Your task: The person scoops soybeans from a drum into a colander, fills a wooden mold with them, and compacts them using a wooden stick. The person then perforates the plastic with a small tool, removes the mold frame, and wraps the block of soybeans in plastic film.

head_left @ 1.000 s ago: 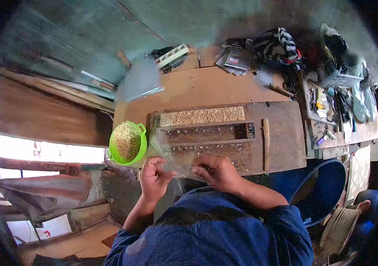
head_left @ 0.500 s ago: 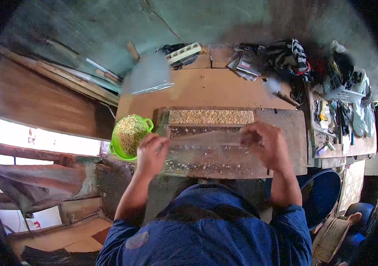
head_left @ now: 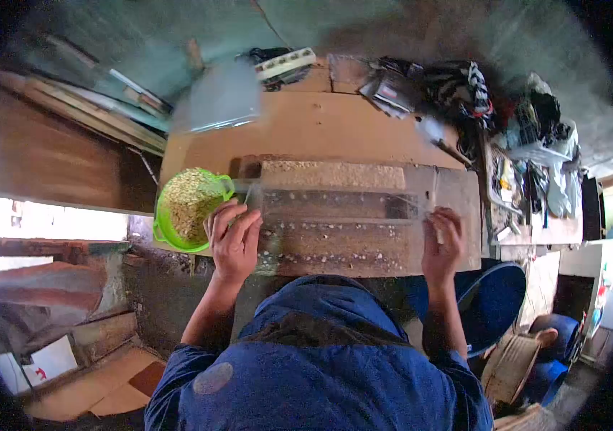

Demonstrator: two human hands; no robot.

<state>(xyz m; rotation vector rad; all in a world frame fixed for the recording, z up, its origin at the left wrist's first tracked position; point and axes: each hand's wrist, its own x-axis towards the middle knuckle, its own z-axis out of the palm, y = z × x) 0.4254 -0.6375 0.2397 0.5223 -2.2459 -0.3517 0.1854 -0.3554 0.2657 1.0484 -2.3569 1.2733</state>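
A thin clear plastic sheet (head_left: 342, 206) stretches between my two hands, over the dark trough of a wooden board (head_left: 443, 190). My left hand (head_left: 233, 241) pinches its left end. My right hand (head_left: 443, 241), fingers bent together, grips the right end. Behind the sheet, a long flat slab of pale, grainy pieces (head_left: 333, 174) lies along the back of the board. Beside my left hand sits a bright green handled basin (head_left: 165, 231), filled with pale chopped bits (head_left: 190, 201). Small white crumbs are scattered on the board's front part.
At the back of the table (head_left: 306, 133) are a stack of clear plastic sheets (head_left: 221, 97), a power strip (head_left: 286, 63) and dark bags (head_left: 457, 86). A cluttered side shelf with a white basket (head_left: 543, 151) stands right. Below it is a blue barrel (head_left: 493, 305).
My hands have spread farther apart, the right one moving outward, and the plastic sheet is now stretched wider over the trough. The camera view has shifted slightly.
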